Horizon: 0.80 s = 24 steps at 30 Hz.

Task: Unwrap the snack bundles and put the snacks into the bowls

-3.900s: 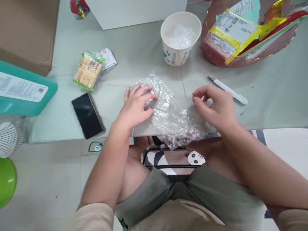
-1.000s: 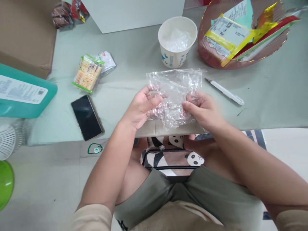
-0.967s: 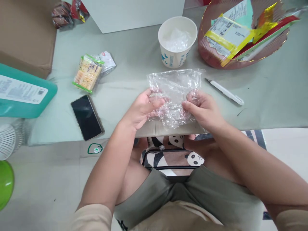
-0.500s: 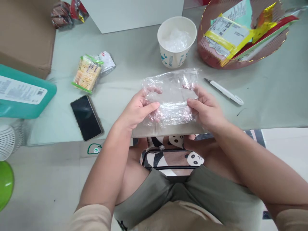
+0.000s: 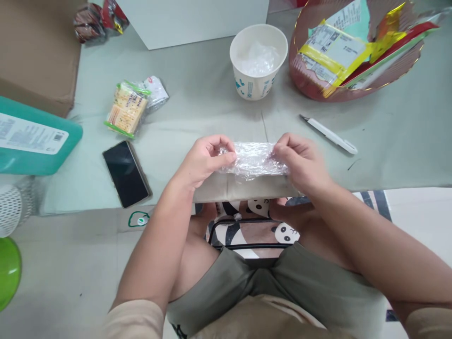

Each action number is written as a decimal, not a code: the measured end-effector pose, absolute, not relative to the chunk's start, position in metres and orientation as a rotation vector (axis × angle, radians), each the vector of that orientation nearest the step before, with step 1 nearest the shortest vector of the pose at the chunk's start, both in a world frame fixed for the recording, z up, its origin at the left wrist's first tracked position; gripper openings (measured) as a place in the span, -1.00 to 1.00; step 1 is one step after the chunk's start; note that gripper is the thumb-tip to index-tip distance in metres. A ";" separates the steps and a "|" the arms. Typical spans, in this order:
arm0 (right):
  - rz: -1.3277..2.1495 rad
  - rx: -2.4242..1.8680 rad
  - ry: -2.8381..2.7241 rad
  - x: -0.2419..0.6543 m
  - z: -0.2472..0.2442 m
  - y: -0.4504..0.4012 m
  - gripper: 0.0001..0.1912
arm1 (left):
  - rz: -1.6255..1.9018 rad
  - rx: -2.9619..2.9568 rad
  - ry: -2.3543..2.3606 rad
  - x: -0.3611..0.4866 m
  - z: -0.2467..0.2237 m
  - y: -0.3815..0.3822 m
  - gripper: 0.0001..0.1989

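Observation:
A crinkled sheet of clear plastic film [image 5: 256, 161], folded to a narrow band, is stretched between my two hands above the table's front edge. My left hand [image 5: 212, 157] pinches its left end between thumb and fingers. At the other end my right hand [image 5: 300, 157] grips the film the same way. Behind the hands stands a white paper cup [image 5: 252, 87] with crumpled clear plastic [image 5: 259, 59] inside. A white pen-like cutter [image 5: 330, 135] with a dark tip lies to the right of my right hand.
At the left lie a phone [image 5: 127, 174], wrapped crackers [image 5: 127, 110] and a teal bottle [image 5: 35, 136]. A cardboard box [image 5: 38, 52] stands behind them. A pink bowl [image 5: 303, 80] of packaged snacks is at the back right, beside a white panel [image 5: 197, 21].
The plastic film was spread wider and taller; its upper part is now folded down into a narrow band. Both hands have closed more tightly on its ends.

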State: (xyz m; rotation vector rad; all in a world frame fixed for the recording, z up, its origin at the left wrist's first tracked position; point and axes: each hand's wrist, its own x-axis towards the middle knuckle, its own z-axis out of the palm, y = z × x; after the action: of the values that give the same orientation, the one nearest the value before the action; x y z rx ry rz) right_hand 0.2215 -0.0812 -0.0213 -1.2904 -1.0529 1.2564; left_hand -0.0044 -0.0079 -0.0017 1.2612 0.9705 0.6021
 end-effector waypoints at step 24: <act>1.397 -1.170 -0.958 0.206 -0.019 -0.080 -0.63 | 0.681 1.326 0.796 0.029 -0.015 -0.033 -0.69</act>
State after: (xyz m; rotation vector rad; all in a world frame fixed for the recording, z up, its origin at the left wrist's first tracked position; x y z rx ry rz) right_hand 0.2061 -0.0796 -0.0187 -1.1696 -0.9575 1.3967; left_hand 0.0292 -0.0333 -0.0152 1.3262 0.7959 0.6807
